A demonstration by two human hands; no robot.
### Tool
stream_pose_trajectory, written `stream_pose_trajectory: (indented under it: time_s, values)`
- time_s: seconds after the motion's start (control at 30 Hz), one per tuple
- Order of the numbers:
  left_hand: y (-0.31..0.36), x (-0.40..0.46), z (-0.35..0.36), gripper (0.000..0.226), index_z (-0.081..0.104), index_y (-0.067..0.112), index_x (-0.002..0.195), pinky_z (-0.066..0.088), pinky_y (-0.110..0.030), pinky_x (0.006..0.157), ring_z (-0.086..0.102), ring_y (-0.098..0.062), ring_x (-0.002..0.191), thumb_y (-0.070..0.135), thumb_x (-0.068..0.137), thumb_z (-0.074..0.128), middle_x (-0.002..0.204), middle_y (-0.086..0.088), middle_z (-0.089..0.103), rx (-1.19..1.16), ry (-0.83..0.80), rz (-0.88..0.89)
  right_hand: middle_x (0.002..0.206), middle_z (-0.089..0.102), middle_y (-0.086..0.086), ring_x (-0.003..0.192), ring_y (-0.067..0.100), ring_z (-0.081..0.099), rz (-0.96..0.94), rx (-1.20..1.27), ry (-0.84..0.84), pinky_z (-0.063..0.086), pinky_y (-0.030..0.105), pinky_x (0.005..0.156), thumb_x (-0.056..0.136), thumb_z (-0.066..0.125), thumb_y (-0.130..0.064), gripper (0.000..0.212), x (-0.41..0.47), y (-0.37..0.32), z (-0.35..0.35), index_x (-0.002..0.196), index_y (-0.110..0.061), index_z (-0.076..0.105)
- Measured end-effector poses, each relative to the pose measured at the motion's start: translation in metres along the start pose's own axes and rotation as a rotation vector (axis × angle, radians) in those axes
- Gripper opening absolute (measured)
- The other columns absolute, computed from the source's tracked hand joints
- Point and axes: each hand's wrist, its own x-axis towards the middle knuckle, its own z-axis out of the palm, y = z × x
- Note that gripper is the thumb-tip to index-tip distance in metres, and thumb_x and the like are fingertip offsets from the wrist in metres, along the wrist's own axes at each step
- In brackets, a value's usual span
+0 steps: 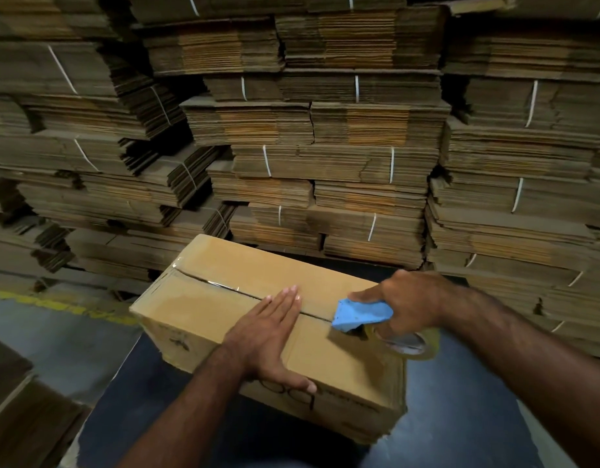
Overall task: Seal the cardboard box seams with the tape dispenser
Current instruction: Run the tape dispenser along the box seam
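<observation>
Flat on the closed cardboard box (224, 309), the left hand (270, 336) presses beside its centre seam (224, 288); the right hand (403, 305) grips the tape dispenser (362, 314) at the seam's near right end.

Flattened cardboard bundles (329, 130): stacked in tall columns across the whole background, each bundle tied with white strapping (357, 88). Desk (197, 417): dark blue top. Floor (55, 332): grey, with a worn yellow line (48, 302) at left. More flat cardboard (18, 417) at lower left.
</observation>
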Motion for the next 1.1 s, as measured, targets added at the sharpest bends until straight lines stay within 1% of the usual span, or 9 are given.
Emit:
stream_pose_trajectory:
  time_s: [0.1,0.3,0.43,0.57,0.73,0.87,0.93,1.0,1.1]
  values:
    - [0.008,0.001,-0.003,0.143,-0.023,0.009,0.151,-0.016,-0.035,0.118,-0.03,-0.019,0.145,0.104,0.057,0.029,0.155,-0.008,-0.037,0.004,-0.016,0.007,0.124,0.06,-0.008,0.107,0.015,0.056,-0.003,-0.094,0.021,0.049,0.033,0.078,0.078,0.058,-0.058,0.073,0.012,-0.014,0.002,0.146,-0.051,0.033]
    - [0.047,0.01,-0.008,0.141,-0.019,0.006,0.151,-0.015,-0.036,0.118,-0.029,-0.022,0.145,0.1,0.061,0.035,0.156,-0.013,-0.032,-0.031,0.011,0.065,0.128,0.061,-0.008,0.111,0.015,0.057,0.002,-0.117,0.002,0.05,0.034,0.084,0.075,0.057,-0.06,0.072,0.021,-0.013,0.003,0.144,-0.05,0.038]
    - [0.053,0.014,-0.006,0.14,-0.014,0.006,0.153,-0.006,-0.041,0.122,-0.026,-0.022,0.146,0.099,0.061,0.036,0.159,-0.013,-0.027,-0.026,0.019,0.071,0.126,0.063,-0.013,0.107,0.011,0.059,-0.022,-0.122,0.019,0.054,0.036,0.085,0.078,0.055,-0.063,0.071,0.023,-0.013,0.004,0.145,-0.049,0.038]
    - [0.047,0.015,-0.001,0.141,-0.014,0.008,0.153,-0.004,-0.04,0.122,-0.024,-0.019,0.147,0.102,0.058,0.033,0.16,-0.01,-0.026,-0.015,0.027,0.056,0.127,0.061,-0.014,0.111,0.012,0.056,-0.045,-0.061,0.021,0.05,0.031,0.078,0.079,0.056,-0.061,0.074,0.008,-0.001,0.002,0.147,-0.054,0.029]
    - [0.044,0.018,0.004,0.142,-0.019,0.012,0.153,-0.007,-0.038,0.122,-0.026,-0.017,0.146,0.104,0.055,0.031,0.157,-0.006,-0.033,-0.038,-0.009,0.061,0.11,0.061,-0.018,0.086,0.002,0.043,0.031,-0.017,-0.017,0.05,0.03,0.08,0.08,0.058,-0.062,0.072,-0.036,0.033,0.016,0.145,-0.058,0.027]
    - [0.047,0.019,0.002,0.141,-0.021,0.009,0.151,-0.015,-0.034,0.118,-0.028,-0.019,0.145,0.102,0.059,0.031,0.156,-0.009,-0.035,-0.027,-0.008,0.074,0.12,0.063,-0.019,0.098,0.004,0.058,0.082,0.015,-0.041,0.053,0.036,0.089,0.074,0.056,-0.068,0.078,-0.041,0.042,0.037,0.145,-0.059,0.025]
    - [0.053,0.019,-0.003,0.14,-0.02,0.006,0.151,-0.018,-0.034,0.116,-0.029,-0.021,0.145,0.1,0.062,0.031,0.155,-0.012,-0.035,-0.006,-0.001,0.09,0.122,0.063,-0.02,0.104,0.007,0.058,0.08,0.021,-0.016,0.052,0.036,0.089,0.074,0.056,-0.067,0.078,-0.04,0.042,0.04,0.145,-0.059,0.025]
    - [0.065,0.022,-0.004,0.139,-0.019,0.005,0.151,-0.017,-0.035,0.116,-0.027,-0.022,0.145,0.099,0.063,0.033,0.155,-0.014,-0.034,0.0,-0.005,0.123,0.118,0.063,-0.019,0.102,0.008,0.058,0.075,0.035,-0.003,0.052,0.037,0.089,0.073,0.056,-0.068,0.078,-0.04,0.044,0.044,0.144,-0.06,0.024]
    - [0.095,0.035,-0.001,0.141,-0.014,0.004,0.152,-0.007,-0.042,0.121,-0.024,-0.026,0.147,0.1,0.061,0.035,0.158,-0.016,-0.027,-0.035,0.0,0.176,0.114,0.066,-0.018,0.093,0.007,0.057,0.08,0.054,-0.018,0.053,0.036,0.088,0.073,0.056,-0.067,0.079,-0.042,0.046,0.049,0.145,-0.058,0.025]
